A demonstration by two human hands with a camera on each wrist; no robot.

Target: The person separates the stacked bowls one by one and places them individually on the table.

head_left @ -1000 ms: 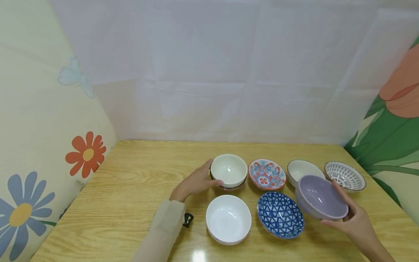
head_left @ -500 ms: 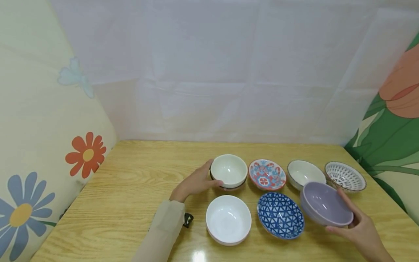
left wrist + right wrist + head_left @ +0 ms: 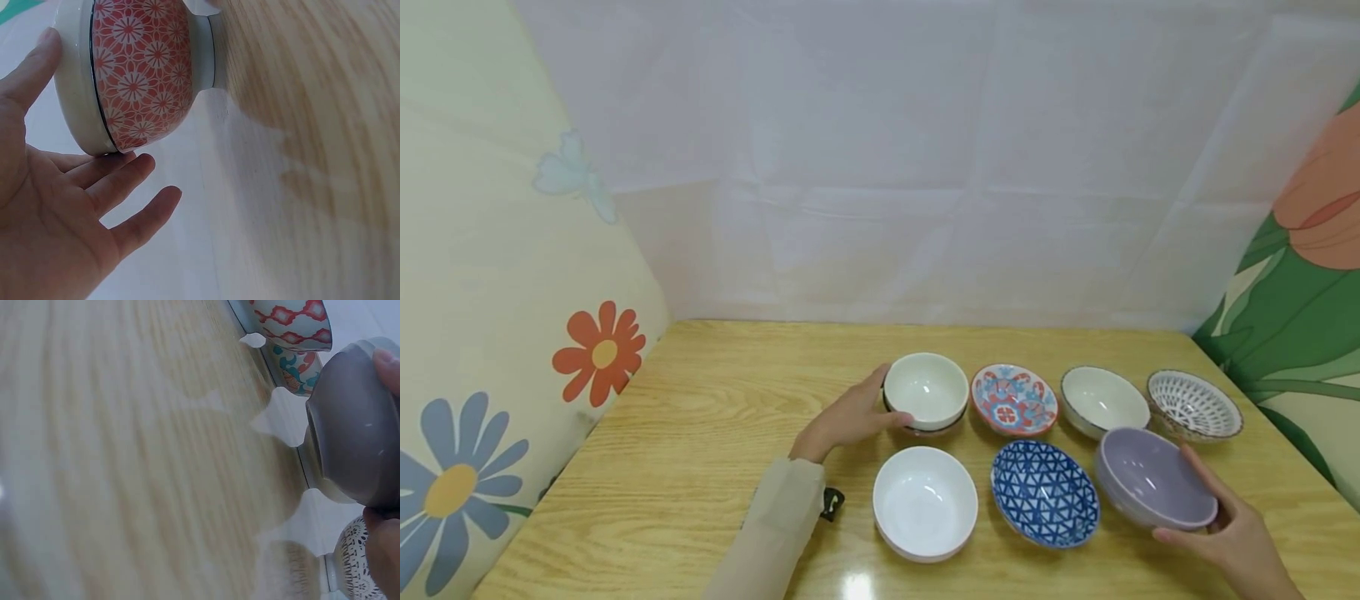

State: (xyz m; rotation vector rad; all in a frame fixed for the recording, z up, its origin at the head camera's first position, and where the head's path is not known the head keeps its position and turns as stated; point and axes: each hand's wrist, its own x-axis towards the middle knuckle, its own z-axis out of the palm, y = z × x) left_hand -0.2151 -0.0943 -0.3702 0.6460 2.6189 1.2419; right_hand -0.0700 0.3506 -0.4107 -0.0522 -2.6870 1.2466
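Observation:
My right hand grips a purple bowl by its right side, thumb at the near rim. The bowl is tilted; its grey-looking outside shows in the right wrist view. At the middle of the table, my left hand holds the side of a cream bowl nested in a dark-rimmed bowl. The left wrist view shows this lower bowl with red floral decoration, thumb and fingers spread around the stack's rim. A blue-and-white triangle-patterned bowl sits left of the purple one.
A white bowl stands in front of the stack. Behind, a red-and-blue patterned bowl, a cream bowl with a dark rim and a black-and-white patterned bowl line up on the wooden table. A white sheet hangs behind.
My right hand has moved the purple bowl down and to the right, away from the dark-rimmed cream bowl it overlapped. The left hand stays at the stack.

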